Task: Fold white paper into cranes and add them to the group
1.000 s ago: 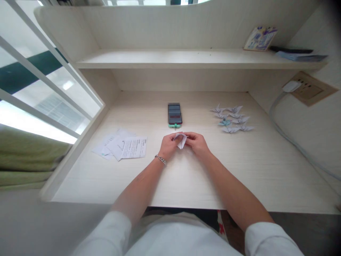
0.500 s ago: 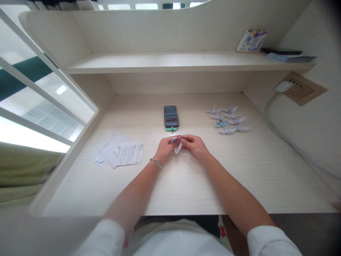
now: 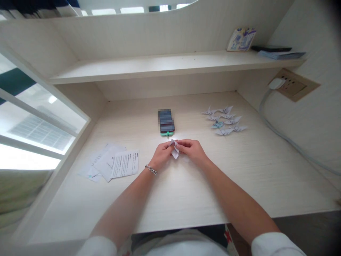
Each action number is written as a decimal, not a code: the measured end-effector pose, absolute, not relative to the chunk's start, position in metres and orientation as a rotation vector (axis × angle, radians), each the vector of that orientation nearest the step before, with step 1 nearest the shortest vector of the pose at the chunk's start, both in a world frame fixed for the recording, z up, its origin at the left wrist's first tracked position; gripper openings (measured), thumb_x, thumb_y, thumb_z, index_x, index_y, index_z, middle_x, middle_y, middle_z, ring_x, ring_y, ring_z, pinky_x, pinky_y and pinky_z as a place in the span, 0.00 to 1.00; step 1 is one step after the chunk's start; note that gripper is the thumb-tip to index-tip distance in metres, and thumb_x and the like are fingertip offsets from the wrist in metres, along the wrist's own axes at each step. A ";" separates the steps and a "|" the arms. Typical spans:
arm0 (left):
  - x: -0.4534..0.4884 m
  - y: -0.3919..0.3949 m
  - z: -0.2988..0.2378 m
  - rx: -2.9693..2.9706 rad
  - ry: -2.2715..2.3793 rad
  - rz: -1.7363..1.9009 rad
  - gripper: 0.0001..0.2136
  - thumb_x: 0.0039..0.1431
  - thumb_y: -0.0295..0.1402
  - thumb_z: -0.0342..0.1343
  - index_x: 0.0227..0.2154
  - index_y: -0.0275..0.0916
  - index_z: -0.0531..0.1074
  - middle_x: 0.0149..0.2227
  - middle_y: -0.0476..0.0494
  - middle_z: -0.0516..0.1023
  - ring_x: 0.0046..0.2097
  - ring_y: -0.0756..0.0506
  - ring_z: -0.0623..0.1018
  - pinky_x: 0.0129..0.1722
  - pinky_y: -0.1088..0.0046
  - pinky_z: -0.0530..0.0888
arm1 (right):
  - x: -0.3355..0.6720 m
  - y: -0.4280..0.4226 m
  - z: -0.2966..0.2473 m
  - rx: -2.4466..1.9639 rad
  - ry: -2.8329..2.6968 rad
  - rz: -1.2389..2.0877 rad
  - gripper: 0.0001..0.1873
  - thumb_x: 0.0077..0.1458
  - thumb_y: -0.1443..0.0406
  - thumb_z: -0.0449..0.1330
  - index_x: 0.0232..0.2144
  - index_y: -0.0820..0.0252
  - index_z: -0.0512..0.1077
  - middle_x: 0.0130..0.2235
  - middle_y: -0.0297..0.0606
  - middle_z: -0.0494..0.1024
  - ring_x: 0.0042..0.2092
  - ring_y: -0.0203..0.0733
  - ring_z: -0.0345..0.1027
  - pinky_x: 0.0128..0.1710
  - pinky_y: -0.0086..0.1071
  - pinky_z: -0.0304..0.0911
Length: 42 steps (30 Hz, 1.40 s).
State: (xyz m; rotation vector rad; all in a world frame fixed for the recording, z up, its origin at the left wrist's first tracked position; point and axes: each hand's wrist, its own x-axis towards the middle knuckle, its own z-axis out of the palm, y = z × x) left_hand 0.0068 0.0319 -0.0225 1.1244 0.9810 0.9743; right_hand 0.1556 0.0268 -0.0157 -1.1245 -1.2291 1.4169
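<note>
Between my two hands, above the middle of the desk, is a small piece of folded white paper [image 3: 175,153]. My left hand [image 3: 161,155] pinches its left side, and a bracelet circles that wrist. My right hand [image 3: 194,150] grips the paper from the right with thumb and fingers, which partly cover it. Just beyond the hands lies a phone [image 3: 166,121] with a blurred screen and a green piece at its near end. Several folded paper cranes [image 3: 224,131], mostly white and one bluish, stand in a group to the right.
Loose printed paper sheets [image 3: 125,164] overlap on the left of the desk [image 3: 170,199]. A shelf [image 3: 149,67] spans the back, carrying a small colourful packet [image 3: 241,40] and flat dark and pale items. From a wall socket [image 3: 295,84], a white cable [image 3: 287,138] runs down the right side.
My view has tilted and shifted, so the desk sits differently in the picture. Both hands still hold the paper, whose folded shape now shows more open and turned.
</note>
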 end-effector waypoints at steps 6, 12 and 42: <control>0.004 0.029 -0.024 0.869 0.833 0.990 0.17 0.50 0.37 0.55 0.42 0.33 0.73 0.34 0.40 0.77 0.34 0.47 0.73 0.36 0.72 0.68 | 0.149 0.023 -0.015 -1.227 -1.256 1.320 0.20 0.40 0.55 0.63 0.34 0.61 0.77 0.31 0.40 0.78 0.29 0.39 0.69 0.28 0.31 0.62; 0.002 0.021 -0.018 0.795 0.762 1.019 0.16 0.49 0.32 0.56 0.42 0.33 0.73 0.37 0.39 0.77 0.37 0.46 0.73 0.38 0.70 0.68 | 0.143 0.017 -0.010 -1.261 -1.272 1.188 0.16 0.43 0.55 0.61 0.30 0.62 0.78 0.28 0.39 0.78 0.30 0.41 0.70 0.29 0.31 0.62; 0.002 0.015 -0.020 1.102 1.066 1.089 0.18 0.45 0.32 0.59 0.43 0.37 0.72 0.44 0.39 0.75 0.41 0.44 0.75 0.38 0.70 0.72 | 0.148 0.025 -0.022 -1.139 -1.192 1.394 0.14 0.39 0.60 0.64 0.31 0.61 0.75 0.29 0.39 0.77 0.29 0.39 0.69 0.29 0.32 0.66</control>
